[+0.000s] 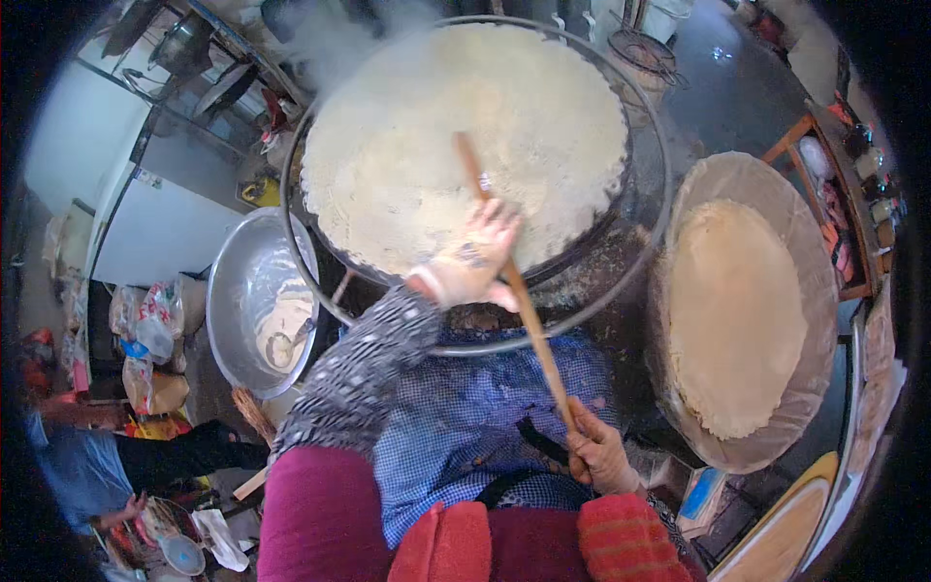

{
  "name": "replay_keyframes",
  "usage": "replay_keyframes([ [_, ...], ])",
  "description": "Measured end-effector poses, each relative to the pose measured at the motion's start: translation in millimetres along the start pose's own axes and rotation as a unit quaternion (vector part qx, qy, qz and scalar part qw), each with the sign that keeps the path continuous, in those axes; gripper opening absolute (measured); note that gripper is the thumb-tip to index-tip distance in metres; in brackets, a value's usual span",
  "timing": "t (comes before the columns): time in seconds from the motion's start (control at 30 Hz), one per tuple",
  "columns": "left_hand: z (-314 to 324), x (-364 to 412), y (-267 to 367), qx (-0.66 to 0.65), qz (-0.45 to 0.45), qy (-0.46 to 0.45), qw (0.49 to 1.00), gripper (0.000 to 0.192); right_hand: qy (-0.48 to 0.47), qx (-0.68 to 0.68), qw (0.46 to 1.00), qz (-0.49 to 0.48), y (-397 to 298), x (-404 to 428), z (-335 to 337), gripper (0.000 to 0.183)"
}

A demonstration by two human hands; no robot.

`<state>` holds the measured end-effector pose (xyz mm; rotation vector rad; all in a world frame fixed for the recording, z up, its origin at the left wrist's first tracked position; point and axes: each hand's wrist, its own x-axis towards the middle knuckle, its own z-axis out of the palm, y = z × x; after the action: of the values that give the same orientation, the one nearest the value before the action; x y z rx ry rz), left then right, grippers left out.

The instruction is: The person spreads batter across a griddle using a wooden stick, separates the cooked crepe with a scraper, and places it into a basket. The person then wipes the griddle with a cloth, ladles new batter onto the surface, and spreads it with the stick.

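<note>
A large round griddle inside a metal ring point(665, 182) bears a wide, thin pale flatbread or batter sheet point(407, 145); steam rises at its upper left. A long wooden stick point(538, 342) slants from the middle of the sheet down to my body. My right hand point(600, 447) grips its lower end, near my apron. My left hand point(473, 254), wearing a pale covering that leaves the fingers bare, reaches over the sheet's near edge against the stick's upper part; it is blurred, and its exact grip cannot be told.
At right, a lined oval-looking tray point(818, 356) holds a pale flatbread point(734, 313). A steel basin point(229, 313) with batter stands at left, a straw brush point(251, 415) below it. Another person point(80, 465) is at lower left. A wire strainer point(640, 51) lies beyond the griddle.
</note>
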<state>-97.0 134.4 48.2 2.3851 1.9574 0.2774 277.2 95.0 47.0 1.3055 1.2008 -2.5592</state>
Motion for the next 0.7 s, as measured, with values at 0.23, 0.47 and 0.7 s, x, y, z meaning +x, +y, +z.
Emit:
replay_keyframes([
  [0.23, -27, -149, -31, 0.037, -0.215, 0.02, 0.976, 0.115, -0.11, -0.181, 0.962, -0.173, 10, 64, 48, 0.059],
  [0.47, -20, 20, 26, -0.016, -0.004, 0.128, 0.992, 0.11, 0.146, -0.264, 0.918, -0.256, 66, -7, -9, 0.063],
  [0.7, 44, 101, 60, 0.02, 0.045, -0.027, 0.998, 0.109, 0.18, 0.154, 0.97, -0.058, 47, -35, -8, 0.067],
])
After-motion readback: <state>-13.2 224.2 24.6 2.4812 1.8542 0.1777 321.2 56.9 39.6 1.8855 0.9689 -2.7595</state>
